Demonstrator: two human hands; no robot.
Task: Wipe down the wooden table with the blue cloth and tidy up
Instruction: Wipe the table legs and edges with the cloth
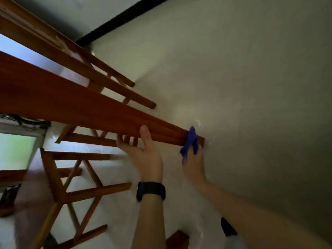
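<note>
Left hand (143, 155): grips the long edge of the wooden table (71, 103). The thumb (145, 133) lies straight up across the edge face. The fingers (125, 140) curl round to the far side of the board, where three or four tips show. The span is only as wide as the board is thick.

Right hand (195, 166): holds the blue cloth (190, 141), bunched, and presses it on the end corner of the same edge, to the right of the left hand and apart from it. The cloth covers the fingers, so I cannot tell how far they curl. One tail of cloth hangs down on the thumb side.

Cloth position: at the table's near end corner, wrapped over the edge, close to the wall (233, 69).

Counts:
- hands, 2, both on the table edge
- blue cloth, 1
- table, 1
- black wrist band (150, 191), 1, on the left wrist
- wooden leg-and-rail frames (71, 191) beneath and beyond the table, number unclear because of blur
- small wooden block (177, 238) on the pale floor (116, 212), 1
</note>
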